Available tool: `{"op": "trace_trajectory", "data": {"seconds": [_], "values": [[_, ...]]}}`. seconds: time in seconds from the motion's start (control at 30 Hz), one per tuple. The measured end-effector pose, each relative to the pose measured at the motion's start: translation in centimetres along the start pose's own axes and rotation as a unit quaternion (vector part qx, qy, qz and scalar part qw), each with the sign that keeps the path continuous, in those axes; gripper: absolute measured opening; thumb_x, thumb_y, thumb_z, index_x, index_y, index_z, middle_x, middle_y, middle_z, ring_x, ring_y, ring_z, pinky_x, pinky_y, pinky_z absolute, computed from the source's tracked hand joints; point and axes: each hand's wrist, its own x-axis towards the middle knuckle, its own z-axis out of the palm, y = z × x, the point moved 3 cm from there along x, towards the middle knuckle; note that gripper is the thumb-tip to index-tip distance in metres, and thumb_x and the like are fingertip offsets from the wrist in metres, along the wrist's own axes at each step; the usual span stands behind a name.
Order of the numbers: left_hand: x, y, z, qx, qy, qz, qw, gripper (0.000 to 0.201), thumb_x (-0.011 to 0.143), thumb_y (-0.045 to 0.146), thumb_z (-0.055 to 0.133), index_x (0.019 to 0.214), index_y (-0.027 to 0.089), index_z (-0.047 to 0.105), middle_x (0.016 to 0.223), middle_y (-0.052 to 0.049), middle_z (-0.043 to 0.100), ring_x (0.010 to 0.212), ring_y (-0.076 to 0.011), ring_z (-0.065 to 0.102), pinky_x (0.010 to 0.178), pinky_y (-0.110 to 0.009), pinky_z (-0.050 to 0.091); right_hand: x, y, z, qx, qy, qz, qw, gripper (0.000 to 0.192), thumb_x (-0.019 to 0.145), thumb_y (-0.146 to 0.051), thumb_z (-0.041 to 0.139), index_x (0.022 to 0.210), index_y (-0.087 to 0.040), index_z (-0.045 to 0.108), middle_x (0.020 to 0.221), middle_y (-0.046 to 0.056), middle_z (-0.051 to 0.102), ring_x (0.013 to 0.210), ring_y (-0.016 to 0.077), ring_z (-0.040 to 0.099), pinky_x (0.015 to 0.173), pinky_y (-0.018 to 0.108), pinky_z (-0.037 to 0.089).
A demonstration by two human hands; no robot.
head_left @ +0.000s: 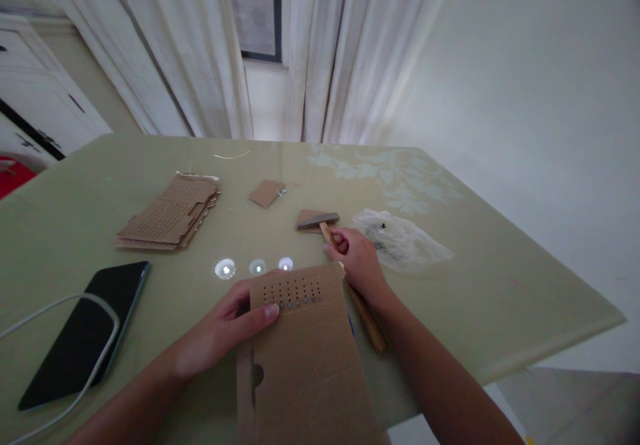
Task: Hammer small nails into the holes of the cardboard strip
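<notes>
A flat piece of cardboard [310,358] lies in front of me, with rows of small holes near its far edge and a row of nail heads [297,303] below them. My left hand [237,318] grips its left edge, the thumb on top beside the leftmost nail heads and the other fingers hidden underneath. To the right of the cardboard, my right hand [356,258] is closed around the wooden handle of a hammer [370,322]. The hammer's metal head rests over a small cardboard square [306,217] on the table.
A crumpled clear plastic bag [405,242] with small dark items lies right of my right hand. Several hole-punched cardboard sheets [170,208] are stacked at the left. Closer stands a dark tablet [80,338] with a white cable [113,312]. Another cardboard square [267,192] lies farther back.
</notes>
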Motion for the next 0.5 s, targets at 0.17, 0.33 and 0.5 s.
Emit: {"op": "trace_trajectory", "data": {"seconds": [0.17,0.33,0.5], "values": [[0.2,0.2,0.2,0.012,0.033,0.023,0.999,0.058,0.076,0.059,0.091,0.119,0.022,0.079,0.107,-0.008,0.083,0.107,-0.0324,0.078,0.084,-0.037,0.068,-0.4,-1.4,-1.4,0.097,0.060,-0.030,0.993,0.031,0.096,-0.046,0.069,0.103,-0.017,0.078,0.092,0.010,0.073,0.075,0.0209,0.062,0.072,0.034,0.049],[0.6,-0.3,0.1,0.003,0.050,0.030,0.998,0.065,0.074,0.068,0.090,0.119,0.022,0.080,0.107,-0.008,0.082,0.105,-0.0317,0.078,0.082,-0.035,0.066,-1.9,-3.6,-2.1,0.393,-0.139,-0.009,0.909,0.058,0.101,-0.073,0.057,0.100,-0.018,0.079,0.067,0.000,0.063,0.051,0.0121,0.049,0.050,0.024,0.037],[0.8,-0.7,-0.4,-0.002,0.053,0.052,0.997,0.062,0.082,0.068,0.084,0.124,0.022,0.080,0.121,-0.011,0.081,0.119,-0.0346,0.074,0.090,-0.039,0.064,-3.4,-4.8,-2.2,0.472,-0.292,0.029,0.831,0.038,0.078,-0.047,0.096,0.084,-0.017,0.074,0.069,-0.003,0.064,0.054,0.0085,0.053,0.050,0.019,0.040]]}}
